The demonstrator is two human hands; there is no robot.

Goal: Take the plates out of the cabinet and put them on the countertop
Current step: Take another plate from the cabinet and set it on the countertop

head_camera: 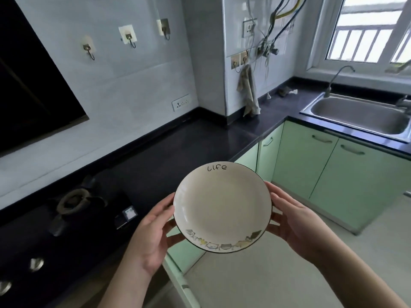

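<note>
I hold a white plate (pixel 222 207) with a thin dark rim, the word "life" at its far edge and small cartoon drawings along its near edge. My left hand (pixel 153 234) grips its left side and my right hand (pixel 291 221) grips its right side. The plate hangs in the air, roughly level, just off the front edge of the dark countertop (pixel 189 147) and above the pale floor. The green cabinet doors (pixel 322 165) in view under the counter are closed.
A gas hob (pixel 73 203) with knobs lies on the counter at the left, under a black range hood (pixel 29 81). A steel sink (pixel 360 116) with a tap sits at the right under the window. A cloth (pixel 249 90) hangs on the wall corner.
</note>
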